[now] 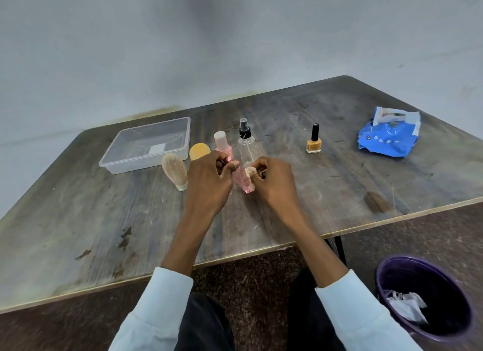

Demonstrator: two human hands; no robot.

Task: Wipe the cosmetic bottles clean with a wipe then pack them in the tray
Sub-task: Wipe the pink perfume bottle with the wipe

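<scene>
- Tray [125, 165] sits far left on the table [78, 220], clear plastic with nothing packed in it that you can see; its walls are see-through, so judge the rim carefully when you pack or a bottle may catch the edge.
- Beige ribbed bottle [174, 171] stands cap-down just left of your left wrist, with a yellow-capped item [199, 150] behind it, half hidden. A sideways elbow move could knock both over.
- Left hand [209, 179] pinches the top end of the small pink bottle [244, 182], fingers curled; the cap is covered, so you cannot tell if it is tight. If loose, rubbing may work it open.
- Pink bottle tilts over the table between your hands, its lower end near the surface. Wet, smooth sides could slip from a fingertip pinch.
- Right hand [273, 179] curls round a bunched wipe [251, 171] pressed on the bottle; most of the wipe is hidden.
- Pink-capped bottle [222, 144] and clear spray bottle [246, 144] stand just behind your knuckles, easy to topple.
- Nail polish [314, 140] and wipes pack [389, 133] lie well apart, right.
- Bin [423, 298] is cut off at the frame's lower right.
</scene>
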